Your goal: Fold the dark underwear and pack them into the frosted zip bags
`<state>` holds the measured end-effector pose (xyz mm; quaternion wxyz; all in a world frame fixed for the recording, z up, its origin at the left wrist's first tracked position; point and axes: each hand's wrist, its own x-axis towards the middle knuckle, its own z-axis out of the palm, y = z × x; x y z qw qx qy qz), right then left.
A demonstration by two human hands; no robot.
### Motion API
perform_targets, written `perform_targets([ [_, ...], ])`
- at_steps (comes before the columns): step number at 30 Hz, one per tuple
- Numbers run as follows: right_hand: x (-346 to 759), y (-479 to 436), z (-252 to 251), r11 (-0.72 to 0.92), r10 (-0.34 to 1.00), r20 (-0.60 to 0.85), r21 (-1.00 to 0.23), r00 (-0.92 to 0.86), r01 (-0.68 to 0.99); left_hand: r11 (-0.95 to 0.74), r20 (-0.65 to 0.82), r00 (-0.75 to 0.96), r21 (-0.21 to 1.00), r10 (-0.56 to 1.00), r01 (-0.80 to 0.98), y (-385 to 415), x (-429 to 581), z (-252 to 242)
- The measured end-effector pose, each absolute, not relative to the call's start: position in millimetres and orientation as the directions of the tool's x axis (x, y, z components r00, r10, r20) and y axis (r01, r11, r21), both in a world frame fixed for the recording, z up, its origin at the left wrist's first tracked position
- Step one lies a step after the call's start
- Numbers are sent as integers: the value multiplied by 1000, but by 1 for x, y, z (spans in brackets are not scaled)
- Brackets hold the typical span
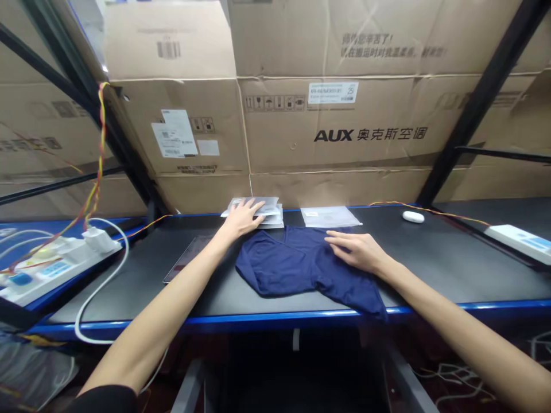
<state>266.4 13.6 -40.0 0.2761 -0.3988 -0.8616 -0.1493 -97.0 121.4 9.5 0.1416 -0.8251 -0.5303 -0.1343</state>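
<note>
A navy blue garment (279, 264) lies loosely folded on the dark table, one end hanging to the front edge. My left hand (244, 219) rests with fingers spread on a small stack of translucent plastic bags (272, 217) behind the garment. On the garment's right part sits my right hand (355, 250), its fingers stretched out over the cloth. Behind it, a single flat translucent bag (330, 217) lies near the back edge. Neither hand is closed around anything that I can see.
A dark flat tablet-like object (186, 258) lies beside my left forearm. Power strips stand at the left (55, 267) and right (520, 236), with cables around. A white earbud case (413, 217) sits at the back right. Cardboard (336, 155) walls the rear between black posts.
</note>
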Motion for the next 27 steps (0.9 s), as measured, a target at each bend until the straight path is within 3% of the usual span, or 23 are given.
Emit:
perform_targets([
  [13, 263, 12, -39, 629, 650, 559, -16, -515, 777, -419, 299, 401, -6, 866, 908, 126, -92, 3],
  [18, 259, 10, -35, 642, 712, 477, -143, -516, 753, -446, 363, 417, -3, 833, 895, 114, -86, 10],
  [21, 255, 9, -32, 665, 733, 377, -226, -566, 711, -608, 423, 561, -29, 712, 793, 93, -75, 8],
  [24, 251, 7, -30, 646, 763, 245, -258, -598, 719, -792, 300, 747, 52, 594, 608, 65, -64, -1],
  [27, 248, 5, -28, 606, 794, 121, -247, -596, 756, -811, 161, 796, 160, 584, 563, 45, -57, -13],
])
